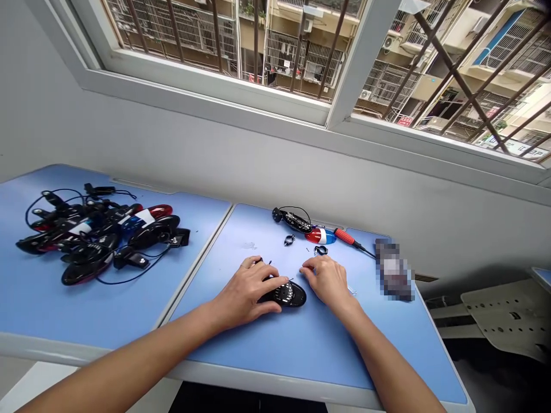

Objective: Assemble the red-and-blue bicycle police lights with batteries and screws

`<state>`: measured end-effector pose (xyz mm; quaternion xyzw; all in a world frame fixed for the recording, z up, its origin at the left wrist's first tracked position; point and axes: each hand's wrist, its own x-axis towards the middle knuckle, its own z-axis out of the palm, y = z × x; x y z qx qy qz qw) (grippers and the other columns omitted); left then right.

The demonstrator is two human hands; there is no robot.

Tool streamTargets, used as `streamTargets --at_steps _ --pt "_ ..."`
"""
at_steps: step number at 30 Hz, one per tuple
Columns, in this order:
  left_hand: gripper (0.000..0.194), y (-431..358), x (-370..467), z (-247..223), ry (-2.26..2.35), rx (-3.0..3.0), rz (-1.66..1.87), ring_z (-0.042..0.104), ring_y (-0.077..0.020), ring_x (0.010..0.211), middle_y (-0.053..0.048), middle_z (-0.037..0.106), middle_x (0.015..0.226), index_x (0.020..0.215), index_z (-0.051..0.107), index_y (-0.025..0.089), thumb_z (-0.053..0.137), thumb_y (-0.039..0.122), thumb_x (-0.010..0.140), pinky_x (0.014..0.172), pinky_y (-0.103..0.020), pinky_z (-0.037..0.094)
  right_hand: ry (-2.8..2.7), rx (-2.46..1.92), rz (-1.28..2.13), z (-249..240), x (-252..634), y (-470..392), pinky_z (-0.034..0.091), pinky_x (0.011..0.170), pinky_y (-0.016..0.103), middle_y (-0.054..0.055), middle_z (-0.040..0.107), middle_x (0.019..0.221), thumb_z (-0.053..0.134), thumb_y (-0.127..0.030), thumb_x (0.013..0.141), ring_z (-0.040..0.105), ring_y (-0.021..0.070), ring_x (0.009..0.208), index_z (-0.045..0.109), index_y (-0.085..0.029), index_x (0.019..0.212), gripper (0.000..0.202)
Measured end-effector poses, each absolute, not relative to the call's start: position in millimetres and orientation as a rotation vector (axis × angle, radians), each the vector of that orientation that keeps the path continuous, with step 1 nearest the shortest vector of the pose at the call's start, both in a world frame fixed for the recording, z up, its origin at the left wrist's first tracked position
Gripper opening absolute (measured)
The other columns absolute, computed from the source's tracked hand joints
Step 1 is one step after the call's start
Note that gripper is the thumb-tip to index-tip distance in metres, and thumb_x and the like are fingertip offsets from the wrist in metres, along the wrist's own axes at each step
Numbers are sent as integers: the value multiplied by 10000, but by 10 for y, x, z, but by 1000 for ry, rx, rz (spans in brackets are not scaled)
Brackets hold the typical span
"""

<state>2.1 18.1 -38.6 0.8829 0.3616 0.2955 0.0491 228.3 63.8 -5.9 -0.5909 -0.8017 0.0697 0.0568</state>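
Holding black casing (pixel 296 295) on counter (pixel 301 344) under half-curled left hand (pixel 248 288); bending right hand's (pixel 329 281) fingers close together just right, cannot tell around what.

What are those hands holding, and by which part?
The left hand holds the black oval part by its left end; whether the right hand pinches anything tiny cannot be told.

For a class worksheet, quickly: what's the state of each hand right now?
Left hand: closed over the black oval housing, holding it.
Right hand: in a pinch; whether fully closed or holding anything cannot be told.
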Motion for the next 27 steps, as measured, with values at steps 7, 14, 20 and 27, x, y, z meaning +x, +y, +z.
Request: streamTargets --at_steps 7,14,20,27 --pt "470 168 28 -387 1139 2670 885 626 -242 963 -86 665 1072 1249 589 227 690 459 853 1042 -563 337 -2618 -1781 129 -28 2212 577 428 683 297 93 718 936 503 -233 949 629 239 955 711 -211 919 212" --pt "471 176 35 -381 1163 2642 865 624 -243 960 -90 661 1052 1243 593 212 669 480 863 1038 -558 336 -2654 -1759 120 -52 2242 524 427 664 296 112 704 921 460 -149 938 610 254 962 698 -197 928 243" --pt "458 182 34 -372 1172 2632 869 612 -243 957 -92 659 1046 1237 595 209 652 483 874 1028 -548 346 -2535 -1687 158 -74 2387 539 456 803 302 56 713 1022 481 -179 937 616 201 993 679 -220 1108 265" --pt "463 181 34 -366 1170 2626 876 617 -245 949 -95 665 1054 1234 605 199 669 469 864 1022 -540 358 -2448 -1608 246 -128 2497 637 462 760 317 53 722 967 497 -189 925 621 218 957 725 -238 970 238"
